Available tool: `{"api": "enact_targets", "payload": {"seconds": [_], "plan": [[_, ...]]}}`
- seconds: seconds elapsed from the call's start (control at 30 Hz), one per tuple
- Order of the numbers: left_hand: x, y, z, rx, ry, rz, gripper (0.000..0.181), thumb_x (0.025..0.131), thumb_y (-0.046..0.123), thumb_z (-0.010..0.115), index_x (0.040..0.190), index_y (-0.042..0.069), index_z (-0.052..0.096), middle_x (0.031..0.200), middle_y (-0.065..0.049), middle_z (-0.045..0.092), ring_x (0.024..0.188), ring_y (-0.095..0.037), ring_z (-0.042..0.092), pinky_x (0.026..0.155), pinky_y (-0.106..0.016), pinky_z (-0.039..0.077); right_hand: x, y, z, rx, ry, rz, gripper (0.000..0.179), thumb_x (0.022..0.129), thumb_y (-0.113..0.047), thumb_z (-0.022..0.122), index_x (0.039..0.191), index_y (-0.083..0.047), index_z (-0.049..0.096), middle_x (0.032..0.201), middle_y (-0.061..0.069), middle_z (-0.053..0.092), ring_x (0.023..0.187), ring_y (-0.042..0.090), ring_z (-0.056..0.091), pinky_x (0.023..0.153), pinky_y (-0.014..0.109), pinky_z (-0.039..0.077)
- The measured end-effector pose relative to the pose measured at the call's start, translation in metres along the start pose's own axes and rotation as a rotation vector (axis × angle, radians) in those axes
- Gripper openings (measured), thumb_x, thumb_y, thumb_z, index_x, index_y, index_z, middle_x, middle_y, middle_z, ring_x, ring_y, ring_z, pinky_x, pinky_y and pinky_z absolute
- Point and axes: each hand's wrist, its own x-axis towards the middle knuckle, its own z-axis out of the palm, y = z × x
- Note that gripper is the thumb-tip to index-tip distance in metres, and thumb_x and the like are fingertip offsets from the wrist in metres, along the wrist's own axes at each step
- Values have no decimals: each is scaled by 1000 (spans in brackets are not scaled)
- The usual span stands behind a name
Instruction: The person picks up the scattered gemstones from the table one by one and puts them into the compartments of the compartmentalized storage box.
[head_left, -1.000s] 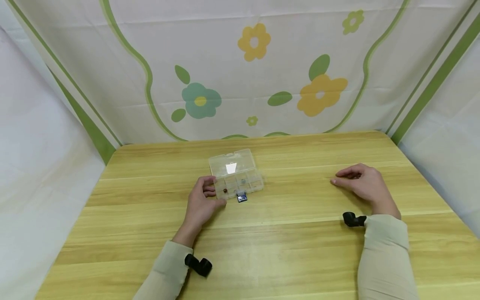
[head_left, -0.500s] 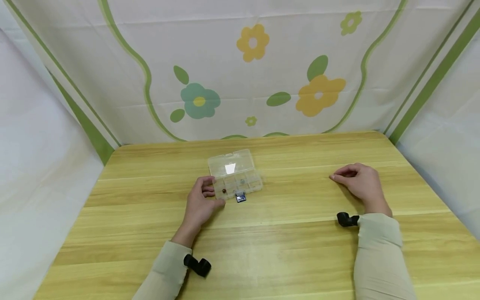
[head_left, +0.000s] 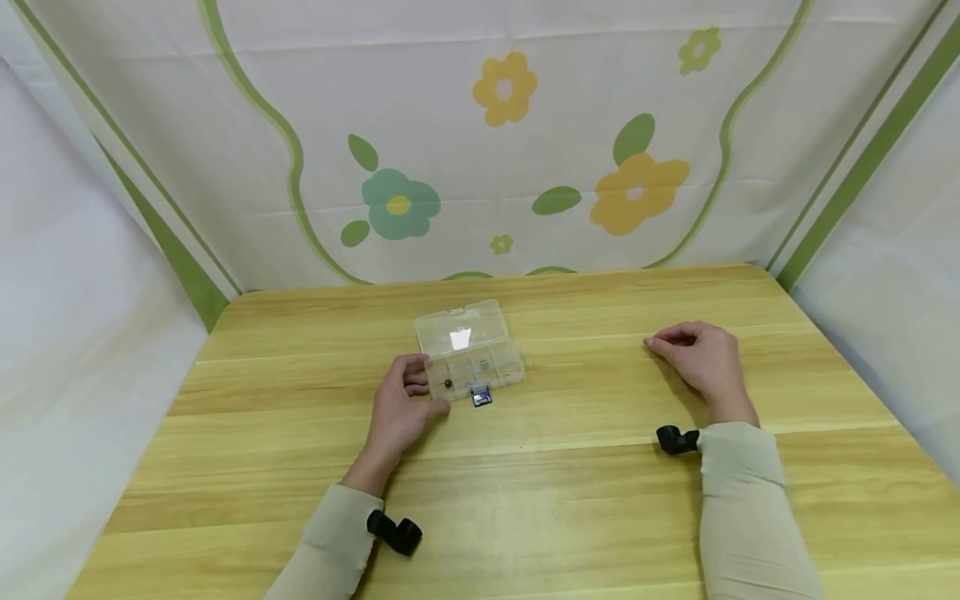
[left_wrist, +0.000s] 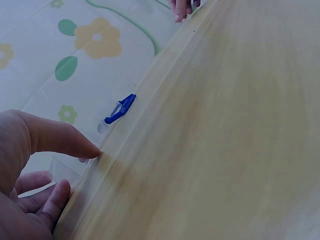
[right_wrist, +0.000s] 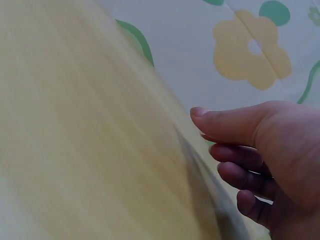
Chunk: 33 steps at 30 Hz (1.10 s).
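Note:
A clear plastic compartment box point(head_left: 483, 321) lies on the table with its lid raised at the back. One front compartment has a small dark red bead point(head_left: 448, 383); a pale small item point(head_left: 483, 364) sits further right. At the front edge is a small blue-and-clear piece point(head_left: 481, 396), also seen as a blue piece point(left_wrist: 120, 109) in the left wrist view. My left hand point(head_left: 401, 412) holds the box's left end, thumb at the front corner. Off to the right, my right hand point(head_left: 701, 358) has thumb and forefinger drawn together; whether something tiny is between them is hidden.
The wood-grain table point(head_left: 525, 500) reaches back to a white cloth point(head_left: 450, 100) printed with flowers. White cloth also hangs at both sides. Each wrist carries a black camera mount, one being the left mount point(head_left: 395, 532).
My right hand has moved left, towards the box, with thumb and forefinger still together. The left hand and the box stay in place.

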Motion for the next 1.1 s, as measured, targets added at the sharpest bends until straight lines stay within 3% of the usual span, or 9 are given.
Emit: {"api": "enact_targets", "payload": {"seconds": [0.23, 0.37, 0.53, 1.1], "plan": [[0, 1, 1, 2, -4, 2, 77, 75, -8, 84, 145, 6, 56, 135, -17, 64, 116, -30, 63, 105, -44, 55, 2, -20, 2, 93, -26, 38, 49, 96, -57, 75, 117, -13, 81, 121, 12, 77, 100, 20, 64, 73, 21, 51], [0, 2, 1, 3, -6, -3, 77, 75, -8, 84, 145, 6, 56, 136, -17, 63, 116, -30, 62, 105, -44, 54, 3, -31, 3, 132, -58, 45, 51, 95, -58, 75, 120, -13, 80, 124, 11, 74, 104, 21, 63, 78, 24, 51], [0, 2, 0, 1, -2, -6, 76, 76, -7, 84, 145, 6, 56, 136, -16, 63, 116, -30, 62, 105, -44, 54, 4, -44, 8, 144, -82, 15, 50, 96, -56, 76, 120, -12, 80, 125, 11, 73, 109, 25, 62, 85, 30, 49], [0, 0, 0, -14, -14, -8, 77, 75, -7, 83, 146, 7, 55, 134, -17, 63, 115, -30, 62, 103, -43, 54, 4, -72, 38, 144, -123, -130, 32, 100, -40, 77, 114, -12, 82, 118, 10, 72, 108, 28, 63, 84, 36, 50]]}}
